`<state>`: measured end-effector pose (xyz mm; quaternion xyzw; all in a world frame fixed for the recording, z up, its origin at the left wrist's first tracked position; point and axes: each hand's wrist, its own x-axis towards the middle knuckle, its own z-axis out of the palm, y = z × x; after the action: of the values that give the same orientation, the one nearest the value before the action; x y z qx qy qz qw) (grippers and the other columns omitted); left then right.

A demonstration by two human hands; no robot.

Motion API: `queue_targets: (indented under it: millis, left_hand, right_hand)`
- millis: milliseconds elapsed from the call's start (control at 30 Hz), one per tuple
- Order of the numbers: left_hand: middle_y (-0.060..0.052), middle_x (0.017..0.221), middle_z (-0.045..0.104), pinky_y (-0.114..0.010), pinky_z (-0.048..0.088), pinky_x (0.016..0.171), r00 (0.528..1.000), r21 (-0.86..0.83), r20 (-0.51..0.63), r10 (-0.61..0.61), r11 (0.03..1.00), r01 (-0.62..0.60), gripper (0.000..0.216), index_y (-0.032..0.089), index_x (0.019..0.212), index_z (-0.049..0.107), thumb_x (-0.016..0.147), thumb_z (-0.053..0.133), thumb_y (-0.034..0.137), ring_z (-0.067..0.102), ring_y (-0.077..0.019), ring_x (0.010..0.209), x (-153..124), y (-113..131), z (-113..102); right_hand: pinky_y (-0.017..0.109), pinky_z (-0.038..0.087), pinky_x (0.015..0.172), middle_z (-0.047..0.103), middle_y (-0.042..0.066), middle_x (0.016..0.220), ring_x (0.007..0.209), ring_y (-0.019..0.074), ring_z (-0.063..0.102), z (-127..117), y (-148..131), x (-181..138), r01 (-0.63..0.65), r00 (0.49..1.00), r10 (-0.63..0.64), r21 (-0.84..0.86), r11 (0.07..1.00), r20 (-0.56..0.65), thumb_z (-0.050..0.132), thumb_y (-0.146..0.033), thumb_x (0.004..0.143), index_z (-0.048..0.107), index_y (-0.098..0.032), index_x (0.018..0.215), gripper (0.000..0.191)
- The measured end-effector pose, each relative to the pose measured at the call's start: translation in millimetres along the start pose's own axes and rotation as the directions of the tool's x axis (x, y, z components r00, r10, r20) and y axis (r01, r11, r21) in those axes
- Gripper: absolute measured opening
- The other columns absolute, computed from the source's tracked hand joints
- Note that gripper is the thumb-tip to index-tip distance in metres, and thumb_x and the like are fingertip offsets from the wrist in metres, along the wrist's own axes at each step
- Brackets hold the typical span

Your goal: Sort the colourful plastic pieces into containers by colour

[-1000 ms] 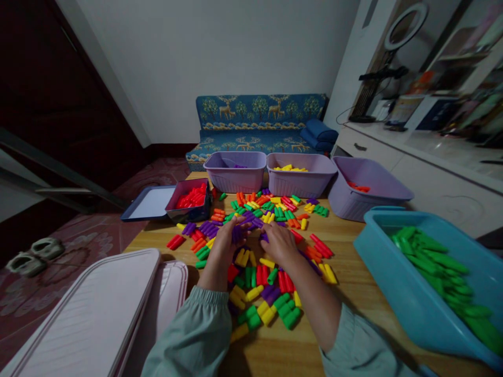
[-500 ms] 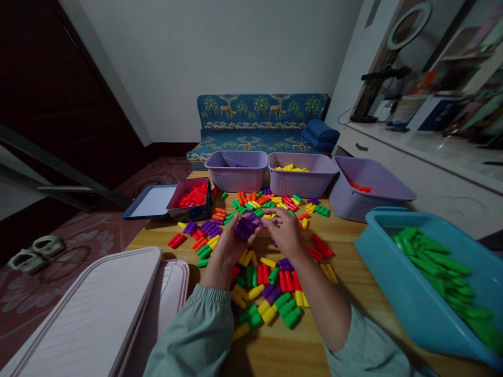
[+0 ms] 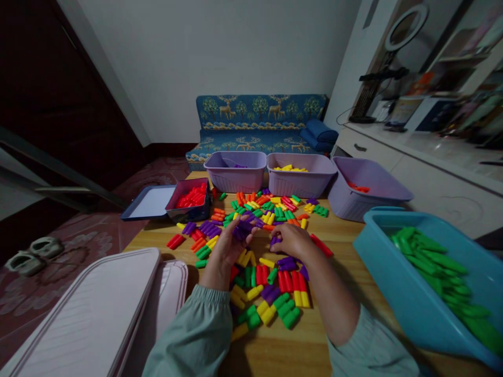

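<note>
My left hand (image 3: 225, 248) is turned palm up over the table, its fingers curled round several purple bullet-shaped toy blocks (image 3: 242, 229). To its right, my right hand (image 3: 293, 241) reaches down to the tabletop with bent fingers. Its fingertips pinch a purple block (image 3: 275, 241). Below and between the hands lie loose blocks in red, yellow, green and purple, among them red blocks (image 3: 286, 281), green blocks (image 3: 288, 310) and a purple pair (image 3: 270, 293). More mixed blocks (image 3: 271, 215) are spread beyond the hands.
Purple bins (image 3: 236, 175) stand along the far edge, holding purple, yellow and orange-red blocks. A blue bin (image 3: 393, 277) with green blocks is at right. Red blocks fill a dark tin (image 3: 196, 211) beside its lid (image 3: 149, 202). Pale bin lids (image 3: 94, 303) lie at left.
My right hand has moved away from the left hand, down and slightly right, to a purple block on the table. My left hand stays in place with its purple blocks.
</note>
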<state>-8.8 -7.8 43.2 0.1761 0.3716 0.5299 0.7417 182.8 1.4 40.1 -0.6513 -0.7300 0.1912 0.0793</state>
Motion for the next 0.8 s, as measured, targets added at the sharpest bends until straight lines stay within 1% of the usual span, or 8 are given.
queue_targets:
  millis: [100, 167, 233, 333, 400, 467, 633, 800]
  left_hand:
    - [-0.013, 0.091, 0.072, -0.019, 0.056, 0.052, 1.0, 0.011, 0.005, -0.007, 1.0, 0.006, 0.027, 0.01, 0.112, 0.059, 0.095, 0.045, 0.026, 0.072, -0.0181, 0.073, 0.5, -0.7, -0.5]
    - [-0.014, 0.093, 0.072, -0.02, 0.057, 0.053, 1.0, 0.016, 0.014, -0.001, 1.0, 0.0, 0.028, 0.01, 0.113, 0.058, 0.095, 0.045, 0.026, 0.072, -0.0187, 0.075, 0.3, -1.4, 0.0]
    - [-0.015, 0.095, 0.072, -0.021, 0.057, 0.055, 1.0, 0.025, 0.021, 0.008, 1.0, -0.009, 0.029, 0.009, 0.115, 0.058, 0.094, 0.047, 0.026, 0.072, -0.0191, 0.077, 0.4, -2.4, 0.1]
    - [-0.015, 0.099, 0.072, -0.022, 0.058, 0.058, 1.0, 0.047, 0.024, 0.017, 0.999, -0.018, 0.032, 0.01, 0.117, 0.059, 0.092, 0.051, 0.028, 0.072, -0.0194, 0.08, 2.3, -4.1, -1.3]
    - [-0.014, 0.101, 0.072, -0.023, 0.058, 0.059, 0.999, 0.063, 0.035, 0.017, 0.998, -0.02, 0.033, 0.012, 0.117, 0.061, 0.09, 0.054, 0.03, 0.072, -0.0197, 0.082, 3.9, -5.3, -2.9]
    - [-0.013, 0.1, 0.072, -0.023, 0.058, 0.061, 0.998, 0.087, 0.058, 0.03, 0.996, -0.035, 0.032, 0.013, 0.115, 0.063, 0.088, 0.058, 0.029, 0.072, -0.0191, 0.082, 4.7, -6.4, -3.9]
    - [-0.007, 0.095, 0.072, -0.023, 0.058, 0.063, 0.989, 0.195, 0.102, 0.104, 0.973, -0.123, 0.041, 0.018, 0.116, 0.065, 0.076, 0.072, 0.018, 0.069, -0.0144, 0.072, 2.4, -10.3, -2.3]
    - [-0.005, 0.086, 0.072, -0.02, 0.056, 0.058, 0.988, 0.269, 0.053, 0.144, 0.951, -0.153, 0.043, 0.016, 0.106, 0.069, 0.065, 0.081, 0.016, 0.067, -0.0124, 0.065, 1.5, -13.3, -1.6]
  right_hand:
    - [0.025, 0.038, 0.063, 0.07, 0.0, 0.083, 0.08, 0.0174, 0.063, 7.6, 0.7, 4.6, -0.007, 0.998, 0.012, 0.075, 0.997, -0.063, 0.08, -0.034, 0.06, 0.072, -0.026, 0.083, 0.026]
    - [0.026, 0.041, 0.065, 0.069, 0.002, 0.081, 0.078, 0.0173, 0.062, 12.3, -1.5, 8.6, 0.016, 0.978, 0.021, 0.177, 0.984, -0.207, 0.075, -0.028, 0.065, 0.07, -0.021, 0.08, 0.017]
    - [0.028, 0.046, 0.068, 0.069, 0.004, 0.08, 0.076, 0.0174, 0.063, 16.9, -6.4, 13.1, 0.103, 0.936, 0.037, 0.371, 0.923, -0.35, 0.068, -0.024, 0.071, 0.069, -0.018, 0.082, 0.013]
    - [0.029, 0.052, 0.066, 0.07, 0.004, 0.082, 0.072, 0.0173, 0.066, 23.2, -17.5, 17.4, 0.249, 0.921, 0.068, 0.712, 0.657, -0.385, 0.058, -0.026, 0.076, 0.067, -0.018, 0.096, 0.023]
    - [0.029, 0.054, 0.061, 0.071, 0.005, 0.086, 0.068, 0.0168, 0.067, 26.4, -25.7, 17.0, 0.275, 0.935, 0.064, 0.829, 0.487, -0.348, 0.056, -0.029, 0.076, 0.064, -0.018, 0.106, 0.032]
    - [0.027, 0.053, 0.056, 0.071, 0.005, 0.087, 0.062, 0.0154, 0.066, 28.4, -32.9, 14.6, 0.27, 0.943, 0.066, 0.867, 0.42, -0.325, 0.059, -0.031, 0.074, 0.062, -0.018, 0.107, 0.035]
    - [0.025, 0.052, 0.053, 0.068, 0.003, 0.076, 0.057, 0.0139, 0.064, 32.3, -39.4, 10.0, 0.297, 0.934, 0.06, 0.858, 0.418, -0.352, 0.065, -0.034, 0.071, 0.062, -0.017, 0.096, 0.03]
    - [0.028, 0.054, 0.061, 0.072, 0.008, 0.084, 0.067, 0.0179, 0.068, 36.3, -35.5, 10.8, 0.309, 0.932, 0.0, 0.792, 0.526, -0.363, 0.062, -0.037, 0.078, 0.069, -0.015, 0.106, 0.037]
